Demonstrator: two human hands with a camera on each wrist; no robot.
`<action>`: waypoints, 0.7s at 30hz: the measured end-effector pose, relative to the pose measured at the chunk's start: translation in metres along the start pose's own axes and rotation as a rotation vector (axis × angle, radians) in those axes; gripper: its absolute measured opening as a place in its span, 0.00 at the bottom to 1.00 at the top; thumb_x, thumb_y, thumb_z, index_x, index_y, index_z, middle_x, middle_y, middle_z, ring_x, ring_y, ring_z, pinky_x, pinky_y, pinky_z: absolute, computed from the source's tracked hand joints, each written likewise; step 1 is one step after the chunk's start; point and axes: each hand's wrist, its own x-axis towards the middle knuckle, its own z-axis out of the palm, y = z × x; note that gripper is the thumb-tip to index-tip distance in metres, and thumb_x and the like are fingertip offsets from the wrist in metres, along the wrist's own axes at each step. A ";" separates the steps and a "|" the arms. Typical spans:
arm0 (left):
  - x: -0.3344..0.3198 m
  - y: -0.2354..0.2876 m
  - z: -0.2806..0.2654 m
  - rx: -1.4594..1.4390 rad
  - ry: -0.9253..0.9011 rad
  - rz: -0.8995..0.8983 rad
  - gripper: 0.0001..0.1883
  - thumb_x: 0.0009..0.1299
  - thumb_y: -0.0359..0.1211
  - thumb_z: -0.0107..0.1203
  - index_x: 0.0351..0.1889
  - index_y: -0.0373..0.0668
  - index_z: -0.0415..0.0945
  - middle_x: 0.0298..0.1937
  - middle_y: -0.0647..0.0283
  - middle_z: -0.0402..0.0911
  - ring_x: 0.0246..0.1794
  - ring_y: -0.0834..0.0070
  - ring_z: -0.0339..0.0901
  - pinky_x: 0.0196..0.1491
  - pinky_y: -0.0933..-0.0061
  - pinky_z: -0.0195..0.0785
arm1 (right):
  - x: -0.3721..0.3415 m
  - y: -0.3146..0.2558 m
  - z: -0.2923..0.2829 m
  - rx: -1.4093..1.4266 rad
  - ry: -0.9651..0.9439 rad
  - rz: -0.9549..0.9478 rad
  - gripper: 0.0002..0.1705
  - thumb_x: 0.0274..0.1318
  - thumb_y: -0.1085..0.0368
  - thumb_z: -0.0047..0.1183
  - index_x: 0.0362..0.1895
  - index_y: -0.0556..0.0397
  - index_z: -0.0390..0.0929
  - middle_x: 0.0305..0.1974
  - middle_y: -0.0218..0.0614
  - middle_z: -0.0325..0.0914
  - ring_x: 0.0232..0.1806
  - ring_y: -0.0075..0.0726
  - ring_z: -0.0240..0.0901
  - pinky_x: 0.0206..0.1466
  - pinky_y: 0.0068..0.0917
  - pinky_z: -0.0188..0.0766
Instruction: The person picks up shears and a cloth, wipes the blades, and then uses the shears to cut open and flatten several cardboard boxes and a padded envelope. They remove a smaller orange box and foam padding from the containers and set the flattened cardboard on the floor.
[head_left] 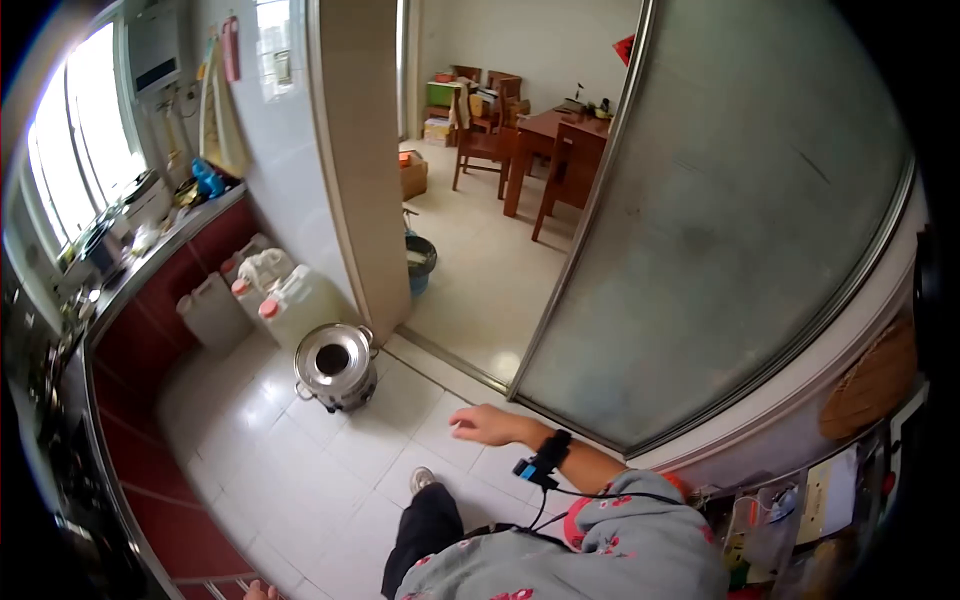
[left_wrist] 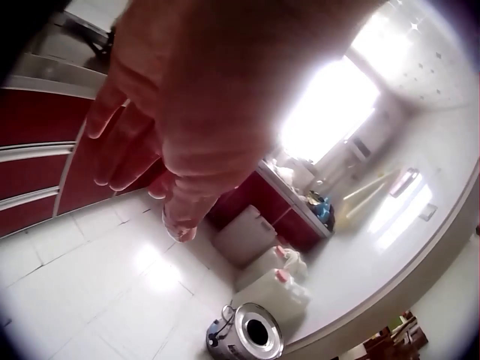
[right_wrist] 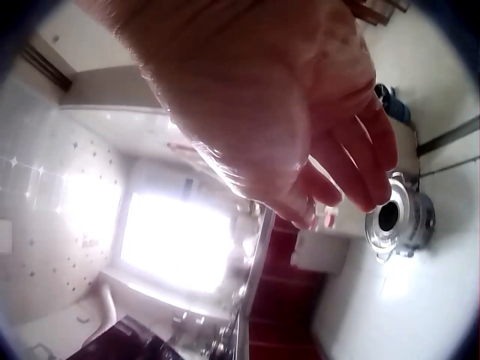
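My right hand (head_left: 487, 425) is held out over the tiled floor, its fingers loosely bent and nothing in them. At the bottom edge of the head view only a bit of my left hand (head_left: 262, 591) shows. The left wrist view has that hand's fingers (left_wrist: 133, 146) hanging relaxed and holding nothing. Closest to the right hand is a round stainless-steel pot-like vessel (head_left: 352, 377) on the floor, with side handles and a dark round opening in its top. Both hands are apart from it.
Several white plastic jugs (head_left: 300, 310) with red caps stand behind the vessel. Red cabinets (head_left: 140, 400) under a cluttered counter (head_left: 150, 245) line the left. A frosted sliding door (head_left: 740, 220) is at right; beyond the doorway are a wooden table (head_left: 545, 125), chairs and a bucket (head_left: 420, 265).
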 end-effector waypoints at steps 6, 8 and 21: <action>0.300 0.209 -0.023 0.261 0.265 0.255 0.29 0.63 0.43 0.58 0.57 0.33 0.68 0.53 0.44 0.74 0.56 0.50 0.69 0.58 0.56 0.62 | 0.115 0.040 -0.146 0.043 0.261 0.212 0.22 0.59 0.54 0.53 0.50 0.57 0.74 0.40 0.45 0.80 0.41 0.38 0.77 0.46 0.31 0.72; 0.358 0.339 0.002 0.189 0.219 0.566 0.27 0.64 0.41 0.57 0.57 0.33 0.68 0.54 0.44 0.74 0.57 0.50 0.68 0.60 0.57 0.61 | 0.139 0.053 -0.177 0.087 0.323 0.218 0.21 0.59 0.55 0.53 0.50 0.57 0.74 0.40 0.45 0.80 0.41 0.38 0.76 0.46 0.31 0.72; 0.448 0.912 0.123 0.045 -0.725 1.193 0.26 0.67 0.41 0.56 0.59 0.36 0.69 0.51 0.43 0.77 0.49 0.55 0.78 0.50 0.63 0.71 | 0.286 0.256 -0.488 0.297 0.674 0.392 0.23 0.56 0.57 0.56 0.51 0.58 0.74 0.36 0.39 0.80 0.36 0.31 0.75 0.42 0.28 0.72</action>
